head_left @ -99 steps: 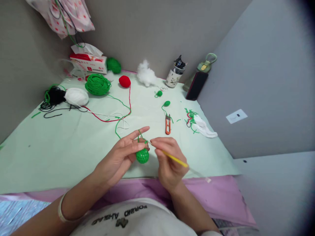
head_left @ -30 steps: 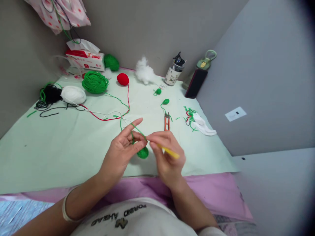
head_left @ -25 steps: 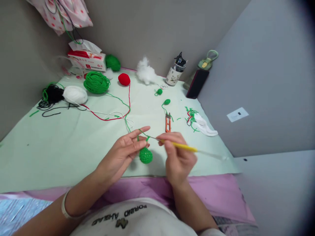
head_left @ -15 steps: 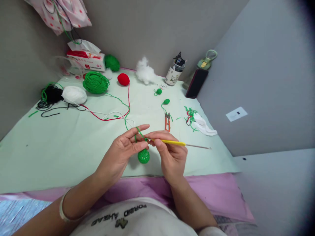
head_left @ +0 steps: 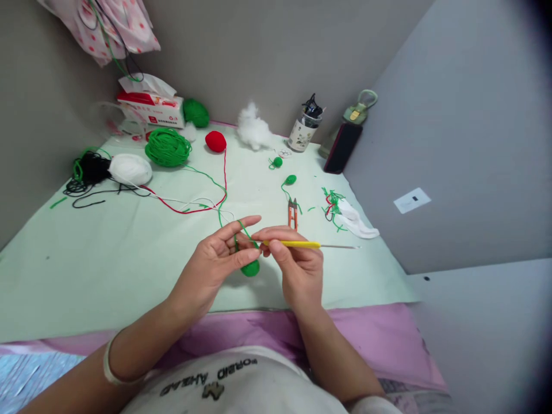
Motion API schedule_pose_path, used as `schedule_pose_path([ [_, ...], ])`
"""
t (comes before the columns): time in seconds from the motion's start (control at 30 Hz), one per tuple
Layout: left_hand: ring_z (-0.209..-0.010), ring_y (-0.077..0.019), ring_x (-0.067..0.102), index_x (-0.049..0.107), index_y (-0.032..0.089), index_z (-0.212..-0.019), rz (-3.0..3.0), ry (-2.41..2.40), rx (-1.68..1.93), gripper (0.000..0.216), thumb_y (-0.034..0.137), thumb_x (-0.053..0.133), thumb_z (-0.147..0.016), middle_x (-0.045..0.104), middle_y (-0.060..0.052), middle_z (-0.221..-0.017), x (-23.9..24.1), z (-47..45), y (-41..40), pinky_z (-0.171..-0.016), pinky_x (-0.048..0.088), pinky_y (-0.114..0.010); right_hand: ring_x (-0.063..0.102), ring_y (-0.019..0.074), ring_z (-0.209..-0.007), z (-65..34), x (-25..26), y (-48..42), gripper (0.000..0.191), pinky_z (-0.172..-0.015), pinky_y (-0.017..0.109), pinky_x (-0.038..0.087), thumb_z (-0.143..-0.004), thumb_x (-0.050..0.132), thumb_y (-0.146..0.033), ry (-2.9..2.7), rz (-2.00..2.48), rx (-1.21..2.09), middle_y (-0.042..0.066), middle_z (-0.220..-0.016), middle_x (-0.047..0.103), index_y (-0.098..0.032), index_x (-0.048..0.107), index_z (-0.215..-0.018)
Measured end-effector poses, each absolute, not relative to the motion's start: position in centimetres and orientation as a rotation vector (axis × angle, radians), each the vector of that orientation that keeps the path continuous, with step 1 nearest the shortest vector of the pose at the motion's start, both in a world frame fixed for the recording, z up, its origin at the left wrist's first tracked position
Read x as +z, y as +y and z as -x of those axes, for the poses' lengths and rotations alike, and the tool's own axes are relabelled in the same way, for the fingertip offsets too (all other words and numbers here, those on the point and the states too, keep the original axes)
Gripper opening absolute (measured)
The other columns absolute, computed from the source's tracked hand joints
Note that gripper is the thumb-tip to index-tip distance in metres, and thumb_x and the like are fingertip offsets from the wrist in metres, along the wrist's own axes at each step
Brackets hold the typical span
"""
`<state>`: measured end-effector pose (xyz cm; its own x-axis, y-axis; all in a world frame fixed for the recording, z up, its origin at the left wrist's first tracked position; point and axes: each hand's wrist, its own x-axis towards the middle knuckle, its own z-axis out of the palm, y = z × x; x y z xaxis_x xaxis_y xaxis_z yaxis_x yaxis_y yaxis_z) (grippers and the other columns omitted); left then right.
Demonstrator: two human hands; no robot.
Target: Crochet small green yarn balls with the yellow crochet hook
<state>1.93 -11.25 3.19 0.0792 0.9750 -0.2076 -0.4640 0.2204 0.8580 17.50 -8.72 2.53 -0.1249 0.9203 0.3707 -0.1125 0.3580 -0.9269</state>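
Note:
My left hand (head_left: 215,259) pinches a small green crochet piece (head_left: 250,268) between thumb and fingers. Green yarn (head_left: 245,230) loops over its raised index finger and runs back across the table. In my right hand (head_left: 297,267) is a crochet hook (head_left: 297,244) with a yellow grip, held like a pen. One metal end points right; the other reaches the green work by my left fingertips, where the stitch is hidden. Orange thread snips (head_left: 292,214) lie just beyond my right hand.
Beyond my hands are a green yarn bundle (head_left: 168,147), a red yarn ball (head_left: 215,141), white yarn (head_left: 130,169) and white stuffing (head_left: 254,127). To the right stand a pen jar (head_left: 301,133), a phone (head_left: 344,148) against a bottle (head_left: 356,113), and yarn scraps (head_left: 334,202).
The hook has turned nearly level, and its free end has moved up and left. The green piece has tilted upward, with less of it showing below my left thumb.

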Motion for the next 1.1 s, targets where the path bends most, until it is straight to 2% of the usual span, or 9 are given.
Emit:
schedule_pose_path([
  [0.1,-0.083,-0.0176,0.068,0.075,0.024,-0.125,-0.724,0.885,1.214,0.041,0.032,0.082,-0.085,0.073,0.0,-0.081,3.6,-1.9,-10.8,-0.081,0.049,-0.029,0.068,0.0157,-0.076,-17.4,2.5,-8.4,0.017,-0.068,0.031,0.058,-0.096,0.067,-0.035,-1.403,0.839,1.09,0.004,-0.092,0.078,-0.023,0.079,-0.095],
  [0.2,-0.075,-0.019,0.07,0.078,0.021,-0.117,-0.756,0.88,1.193,0.034,0.039,0.078,-0.088,0.074,-0.002,-0.079,4.1,-1.6,-10.0,-0.075,0.05,-0.03,0.065,0.0141,-0.073,-17.5,2.8,-8.0,0.017,-0.067,0.029,0.057,-0.095,0.068,-0.033,-1.37,0.838,1.112,0.004,-0.093,0.078,-0.022,0.079,-0.092],
  [0.4,-0.071,-0.0168,0.071,0.079,0.02,-0.104,-0.833,0.889,1.149,0.027,0.034,0.085,-0.081,0.077,-0.003,-0.08,4.2,-1.5,-8.3,-0.066,0.049,-0.026,0.063,0.0111,-0.07,-17.5,3.5,-7.7,0.013,-0.064,0.026,0.055,-0.094,0.068,-0.028,-1.374,0.783,1.114,0.004,-0.094,0.073,-0.021,0.079,-0.091],
  [0.5,-0.072,-0.016,0.07,0.079,0.019,-0.104,-0.821,0.916,1.122,0.027,0.031,0.085,-0.08,0.074,-0.002,-0.082,4.3,-1.2,-7.4,-0.065,0.049,-0.024,0.068,0.0134,-0.082,-19.0,3.3,-6.8,0.014,-0.069,0.025,0.057,-0.09,0.074,-0.028,-1.508,0.831,1.048,0.004,-0.104,0.073,-0.023,0.077,-0.103],
  [0.6,-0.074,-0.0158,0.068,0.078,0.017,-0.108,-0.811,0.92,1.126,0.031,0.03,0.085,-0.081,0.071,-0.002,-0.079,4.5,-0.4,-6.2,-0.066,0.05,-0.024,0.071,0.0156,-0.084,-21.4,2.8,-5.4,0.02,-0.078,0.03,0.058,-0.095,0.067,-0.029,-1.718,1.05,0.827,0.006,-0.109,0.075,-0.022,0.072,-0.112],
  [0.7,-0.077,-0.0158,0.068,0.077,0.016,-0.111,-0.823,0.897,1.104,0.036,0.03,0.086,-0.079,0.07,-0.002,-0.08,4.7,0.2,-5.2,-0.067,0.05,-0.023,0.07,0.0197,-0.083,-23.3,2.3,-4.0,0.026,-0.075,0.033,0.053,-0.101,0.057,-0.03,-2.01,1.55,0.349,0.01,-0.107,0.074,-0.018,0.065,-0.123],
  [0.83,-0.075,-0.0147,0.064,0.076,0.017,-0.117,-0.895,0.913,1.077,0.04,0.031,0.085,-0.081,0.071,-0.003,-0.079,4.6,0.2,-4.7,-0.062,0.045,-0.021,0.067,0.0278,-0.105,-23.6,1.9,-2.5,0.037,-0.074,0.033,0.049,-0.101,0.056,-0.042,-2.246,1.976,0.096,0.014,-0.115,0.068,-0.019,0.06,-0.13],
  [0.93,-0.076,-0.0144,0.064,0.076,0.017,-0.119,-0.896,0.886,1.063,0.039,0.028,0.084,-0.082,0.072,-0.003,-0.082,4.1,0.2,-4.8,-0.068,0.047,-0.022,0.063,0.03,-0.112,-23.3,1.5,-1.4,0.027,-0.079,0.033,0.048,-0.101,0.054,-0.035,-2.256,1.985,0.151,0.016,-0.117,0.066,-0.018,0.064,-0.119],
  [1.1,-0.108,-0.0214,0.069,0.077,0.022,-0.113,-0.725,0.788,1.088,0.034,0.028,0.086,-0.081,0.076,-0.005,-0.092,3.3,1.9,-4.2,-0.094,0.055,-0.033,0.063,0.031,-0.108,-23.8,1.3,0.4,0.032,-0.083,0.037,0.046,-0.097,0.039,-0.012,-2.165,1.979,0.28,0.022,-0.114,0.066,-0.01,0.066,-0.115],
])
